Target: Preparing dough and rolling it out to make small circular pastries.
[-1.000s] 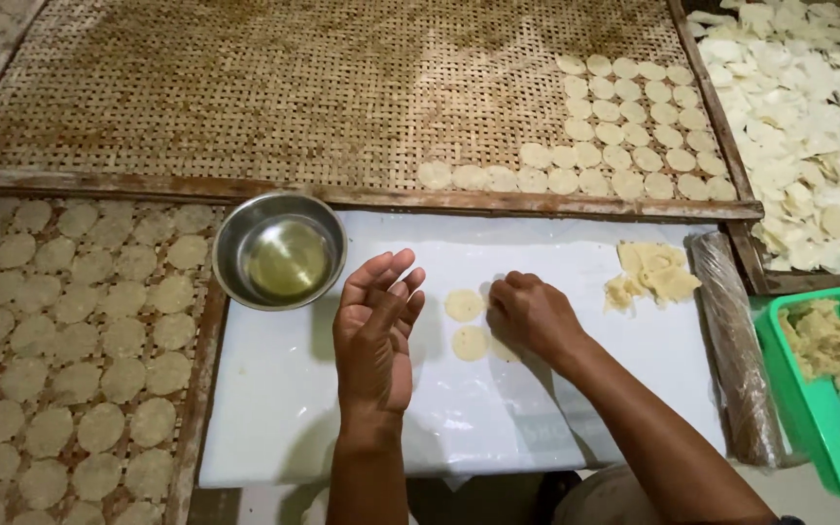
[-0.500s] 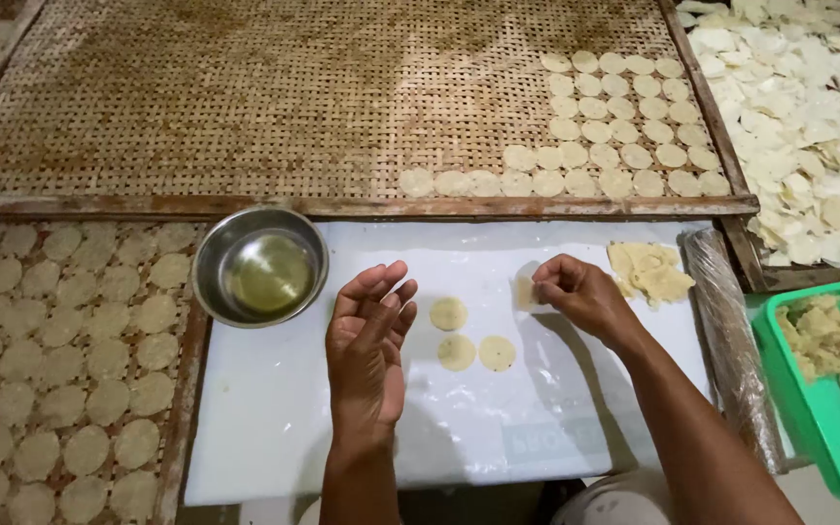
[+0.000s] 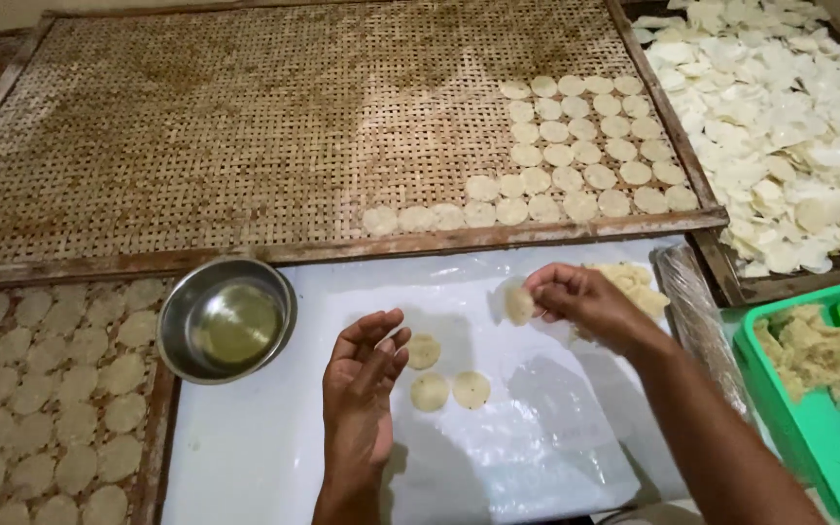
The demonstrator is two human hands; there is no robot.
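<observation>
Compared with half a second earlier, the right hand (image 3: 576, 299) is lifting a thin round dough disc (image 3: 519, 304) off the white plastic-covered board (image 3: 245, 457), its fingertips pinched together on the disc's edge, just right of the frame's centre. The small pile of dough pieces (image 3: 634, 284) is now partly hidden behind that hand. The left hand (image 3: 367, 384) is staying where it was, at lower centre, palm turned inward with the fingers loosely apart and holding nothing. Three flattened discs (image 3: 449, 374) are lying on the board just beside its fingertips, as before.

A steel bowl (image 3: 226, 319) is sitting at the board's upper left corner, holding a shallow pool of pale yellowish liquid. The large woven drying tray (image 3: 196, 126) is filling the upper frame, carrying rows of discs (image 3: 566, 156) in its lower right part. A second tray (image 3: 162, 428) at the lower left is covered with discs. At the upper right, a heap of dried white chips (image 3: 789, 117) is lying in another tray. The green plastic tub (image 3: 828, 447) at the lower right is holding a lump of crumbly dough (image 3: 814, 350). A plastic-wrapped roller (image 3: 697, 316) is lying along the board's right edge.
</observation>
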